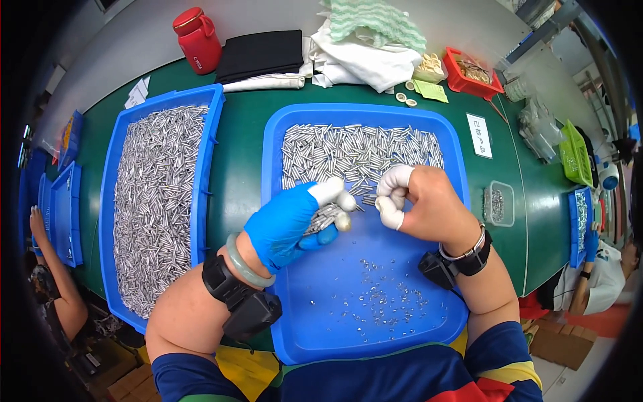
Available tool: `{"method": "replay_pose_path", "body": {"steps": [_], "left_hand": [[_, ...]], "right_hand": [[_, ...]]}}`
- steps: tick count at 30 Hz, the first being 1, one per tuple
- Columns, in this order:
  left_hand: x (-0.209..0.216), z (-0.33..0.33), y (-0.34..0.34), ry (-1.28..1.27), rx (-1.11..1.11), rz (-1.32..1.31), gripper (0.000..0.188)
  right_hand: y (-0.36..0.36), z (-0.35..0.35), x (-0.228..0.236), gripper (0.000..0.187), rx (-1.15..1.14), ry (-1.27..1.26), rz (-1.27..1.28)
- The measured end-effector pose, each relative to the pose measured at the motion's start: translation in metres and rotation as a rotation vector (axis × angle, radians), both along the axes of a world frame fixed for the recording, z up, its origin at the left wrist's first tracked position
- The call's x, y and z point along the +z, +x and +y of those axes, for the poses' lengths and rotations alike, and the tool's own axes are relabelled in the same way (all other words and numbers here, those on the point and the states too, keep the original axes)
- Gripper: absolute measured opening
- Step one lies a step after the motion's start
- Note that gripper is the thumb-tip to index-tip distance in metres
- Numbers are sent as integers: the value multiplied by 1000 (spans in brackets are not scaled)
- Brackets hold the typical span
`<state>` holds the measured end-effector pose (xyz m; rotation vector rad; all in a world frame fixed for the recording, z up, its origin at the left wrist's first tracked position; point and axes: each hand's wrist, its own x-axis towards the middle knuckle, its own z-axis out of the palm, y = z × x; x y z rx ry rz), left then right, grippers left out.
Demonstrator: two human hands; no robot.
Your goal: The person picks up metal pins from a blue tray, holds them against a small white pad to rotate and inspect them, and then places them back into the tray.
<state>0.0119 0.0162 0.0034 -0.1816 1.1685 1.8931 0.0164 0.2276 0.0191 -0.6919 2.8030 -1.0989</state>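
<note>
My left hand (295,218), in a blue glove with white finger cots, is closed around a bunch of small silver metal pins (323,220). One pin sticks out from its fingertips toward the right hand. Just to the right, my right hand (418,204) wears white cots on its bare fingers, which are curled into a pinch. Whatever may lie between those fingertips is hidden. Both hands are above a blue tray (295,321). Many loose pins (362,147) fill its far part, and small shiny bits (388,295) are scattered across its near part.
Left of the tray stands a deep blue bin (207,167) heaped with pins. A small clear container (499,204) sits to the right. Farther back are a red flask (198,41), black cloth (261,57), white cloths (365,63) and a red basket (472,74). Other people work at both sides.
</note>
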Motion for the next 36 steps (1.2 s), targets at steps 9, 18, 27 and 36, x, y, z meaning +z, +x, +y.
{"method": "replay_pose_path", "body": {"steps": [9,18,27,36], "left_hand": [[2,5,4,-119,-266,189,21],[10,8,6,-189,-168,182,14],[0,-1,3,79,-95,171,14],[6,-1,4,219,75,56,23]], "right_hand": [[6,-11,1,11,174,-77,143],[5,7,14,10,243,111,-155],[-4,14,-2,15,31,91,-144],[-2,-7,-11,17,17,415,85]]}}
